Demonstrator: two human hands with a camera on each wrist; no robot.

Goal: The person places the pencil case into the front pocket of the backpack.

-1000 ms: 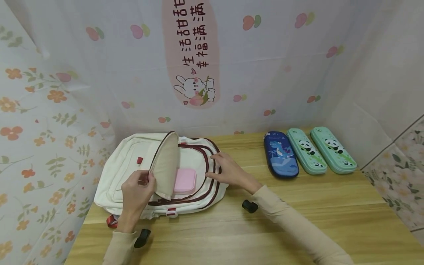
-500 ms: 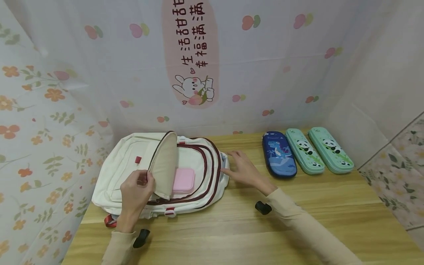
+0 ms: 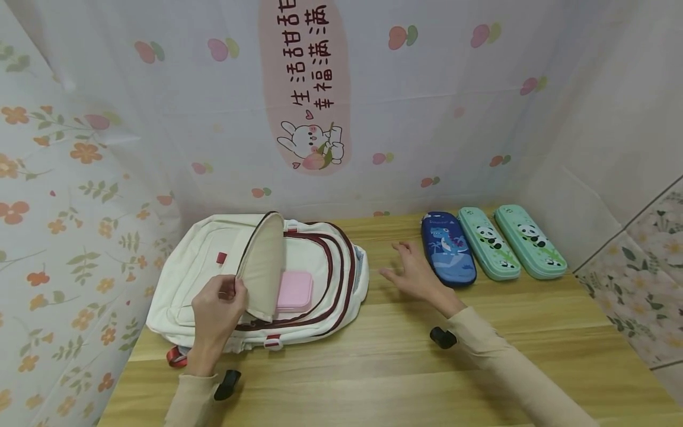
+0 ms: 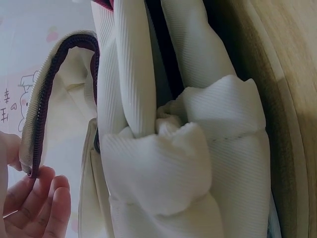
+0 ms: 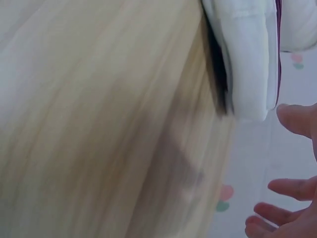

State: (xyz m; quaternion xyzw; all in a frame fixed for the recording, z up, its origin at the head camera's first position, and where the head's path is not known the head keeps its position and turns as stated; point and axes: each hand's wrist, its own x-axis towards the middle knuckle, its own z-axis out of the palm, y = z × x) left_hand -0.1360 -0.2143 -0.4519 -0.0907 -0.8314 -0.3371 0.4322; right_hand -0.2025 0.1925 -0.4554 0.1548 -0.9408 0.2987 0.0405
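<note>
A white backpack (image 3: 197, 267) with dark red zips lies on the table, its front pocket unzipped. My left hand (image 3: 219, 305) pinches the edge of the pocket flap (image 3: 264, 273) and holds it folded back; the left wrist view shows thumb and fingers at the flap's zipped edge (image 4: 37, 124). Inside the pocket lies a pink square case (image 3: 294, 290), partly covered by the flap. My right hand (image 3: 418, 276) hovers over the table between the backpack and a dark blue dinosaur pencil case (image 3: 450, 252), fingers spread and holding nothing.
Two mint green panda pencil cases, the nearer one (image 3: 488, 243) beside the blue case and the other (image 3: 530, 243) further right, lie at the table's back right. A printed curtain (image 3: 400, 118) hangs behind the wooden table (image 3: 363, 379).
My right hand has moved right, from over the backpack's edge to near the blue pencil case. The left hand keeps holding the flap in place.
</note>
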